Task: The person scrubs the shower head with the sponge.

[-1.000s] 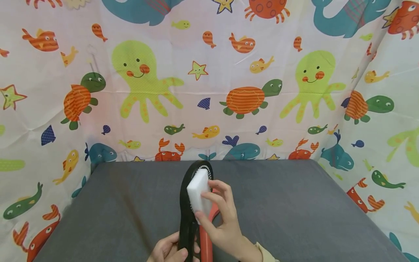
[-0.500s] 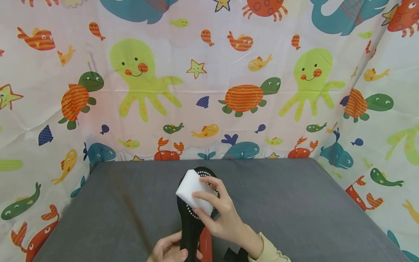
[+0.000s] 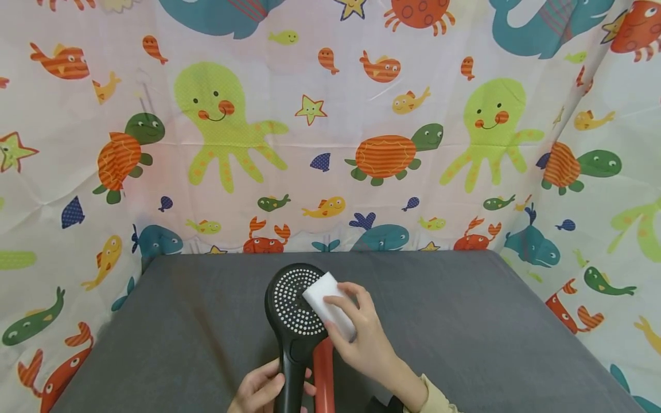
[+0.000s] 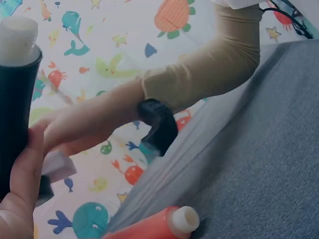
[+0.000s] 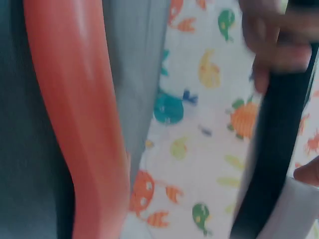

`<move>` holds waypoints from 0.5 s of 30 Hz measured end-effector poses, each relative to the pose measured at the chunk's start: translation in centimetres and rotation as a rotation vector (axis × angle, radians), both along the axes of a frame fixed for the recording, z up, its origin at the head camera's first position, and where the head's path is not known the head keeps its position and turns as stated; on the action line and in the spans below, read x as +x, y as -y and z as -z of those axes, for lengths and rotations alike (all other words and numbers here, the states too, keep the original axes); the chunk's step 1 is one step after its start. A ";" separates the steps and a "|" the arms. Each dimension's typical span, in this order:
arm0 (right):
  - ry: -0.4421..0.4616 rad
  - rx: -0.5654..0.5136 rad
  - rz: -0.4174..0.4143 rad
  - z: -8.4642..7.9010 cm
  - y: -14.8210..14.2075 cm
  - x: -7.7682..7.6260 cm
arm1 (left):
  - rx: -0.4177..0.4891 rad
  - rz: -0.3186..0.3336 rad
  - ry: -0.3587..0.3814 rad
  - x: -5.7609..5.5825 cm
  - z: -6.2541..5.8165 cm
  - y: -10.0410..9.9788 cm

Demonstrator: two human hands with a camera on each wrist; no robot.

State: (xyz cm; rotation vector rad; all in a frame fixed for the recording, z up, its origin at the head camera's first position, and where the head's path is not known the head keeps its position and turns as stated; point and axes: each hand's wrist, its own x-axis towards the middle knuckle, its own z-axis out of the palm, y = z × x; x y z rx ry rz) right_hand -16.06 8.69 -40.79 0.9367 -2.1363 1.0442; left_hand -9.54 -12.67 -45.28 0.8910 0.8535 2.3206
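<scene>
Hanging behind and beside everything, a cloth (image 3: 289, 166) printed with sea creatures meets the far edge of a grey surface (image 3: 475, 332), whose near edge is cut off in the head view. A black shower head (image 3: 291, 315) is held midway between the surface's left and right edges, nozzles showing; the end of its handle runs out of frame. Behind it, toward the near edge, lies a red handle (image 3: 323, 376), its upper part hidden by the shower head and right hand (image 3: 366, 338). The left hand (image 3: 256, 390), partly cut off, wraps the black handle, its fingers blurred in the right wrist view. The right hand, a dark band (image 4: 158, 127) at its wrist, pinches a white sponge (image 3: 329, 307) that covers the nozzles' right side.
</scene>
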 end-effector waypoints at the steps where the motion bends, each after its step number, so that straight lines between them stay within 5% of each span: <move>1: 0.003 0.016 -0.030 0.1 0.1 0.4 | -0.013 -0.017 0.009 0.0 0.0 0.1; 7: -0.019 0.049 -0.175 -0.6 0.8 1.1 | -0.005 -0.002 -0.009 0.0 0.2 0.0; 15: -0.050 0.034 -0.100 -1.4 0.2 -1.6 | 0.017 0.054 -0.032 0.3 -0.1 -0.3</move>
